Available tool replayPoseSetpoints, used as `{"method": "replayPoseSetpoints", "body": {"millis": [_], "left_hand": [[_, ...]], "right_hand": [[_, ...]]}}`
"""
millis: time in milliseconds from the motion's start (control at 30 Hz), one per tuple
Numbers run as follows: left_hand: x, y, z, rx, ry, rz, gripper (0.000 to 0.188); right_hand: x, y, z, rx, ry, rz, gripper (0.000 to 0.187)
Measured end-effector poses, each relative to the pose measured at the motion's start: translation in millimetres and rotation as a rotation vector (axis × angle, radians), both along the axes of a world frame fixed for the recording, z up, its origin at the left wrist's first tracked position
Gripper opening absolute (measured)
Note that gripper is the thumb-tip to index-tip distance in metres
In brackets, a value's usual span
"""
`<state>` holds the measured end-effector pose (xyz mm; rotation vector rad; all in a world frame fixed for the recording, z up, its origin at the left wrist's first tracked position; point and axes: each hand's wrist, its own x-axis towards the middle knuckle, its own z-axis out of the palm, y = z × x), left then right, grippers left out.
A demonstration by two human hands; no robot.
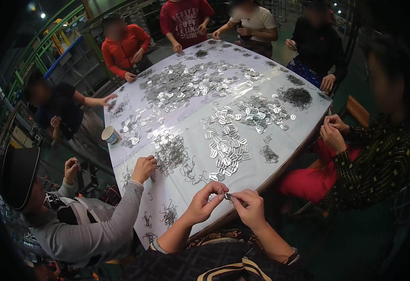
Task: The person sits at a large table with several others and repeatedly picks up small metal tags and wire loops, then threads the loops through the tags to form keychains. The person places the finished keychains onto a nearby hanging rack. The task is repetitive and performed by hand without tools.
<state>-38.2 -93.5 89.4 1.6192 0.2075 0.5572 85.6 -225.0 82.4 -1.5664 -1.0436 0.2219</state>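
Near the front edge of the table, my left hand and my right hand meet fingertip to fingertip. Between them they pinch a small metal piece, which looks like one of the slotted plates; my fingers cover most of it, and whether a wire hook is joined to it I cannot make out. Just beyond my hands spreads a pile of shiny slotted metal plates. To its left lies a tangled heap of thin wire hooks. A smaller clump of hooks rests beside my left forearm.
Several people work around the white-covered table. A neighbour's hand reaches into the hook heap at my left. A paper cup stands by the left edge. More plates and dark hook piles lie farther off.
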Motion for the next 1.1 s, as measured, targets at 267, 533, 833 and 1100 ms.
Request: {"method": "replayPoseSetpoints", "body": {"millis": [267, 533, 833, 1100], "left_hand": [[-14.2, 4.5, -1.6, -0.157, 0.011, 0.038, 0.005], [-27.0, 11.6, 7.2, -0.082, -0.035, 0.126, 0.006], [-32.6, 16.1, -4.2, -0.059, 0.011, 0.156, 0.007], [-4.8, 1.5, 2.2, 0.155, 0.127, 0.135, 0.008]], "right_hand": [[5.3, 10.4, -11.1, -0.007, 0.127, 0.121, 0.011], [30.0, 75.5, -99.7, -0.214, -0.129, -0.018, 0.026], [38.9, 101.2, -96.4, -0.362, 0.149, 0.042, 0.022], [25.2, 56.7, 6.7, -0.041, 0.681, 0.102, 0.015]]}}
